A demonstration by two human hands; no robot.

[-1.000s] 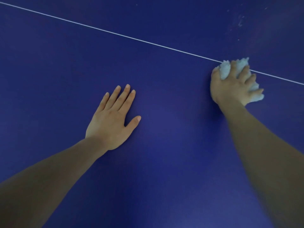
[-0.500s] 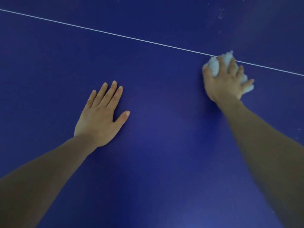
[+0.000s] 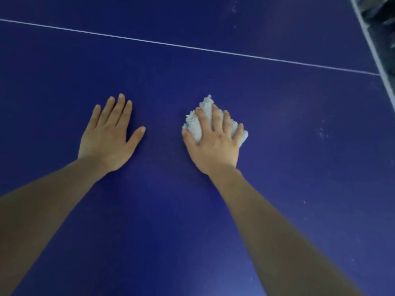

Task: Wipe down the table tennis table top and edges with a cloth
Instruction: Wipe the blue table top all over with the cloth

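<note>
A dark blue table tennis table top (image 3: 303,159) fills the view. My right hand (image 3: 213,144) lies over a bunched white cloth (image 3: 195,122) near the middle, fingers spread across it, with the thumb and little finger hugging its sides. The cloth sticks out past my fingertips and at both sides. My left hand (image 3: 109,137) rests flat on the table to the left of the cloth, fingers straight, holding nothing.
A thin white centre line (image 3: 192,47) crosses the table beyond both hands. The table's white-striped edge (image 3: 376,58) runs down the upper right corner, with a dark area beyond it. Pale specks mark the surface at the right.
My right hand has slid the cloth back from the white line toward me and to the left. The view shifted, bringing the table's right edge into sight. My left hand stays flat.
</note>
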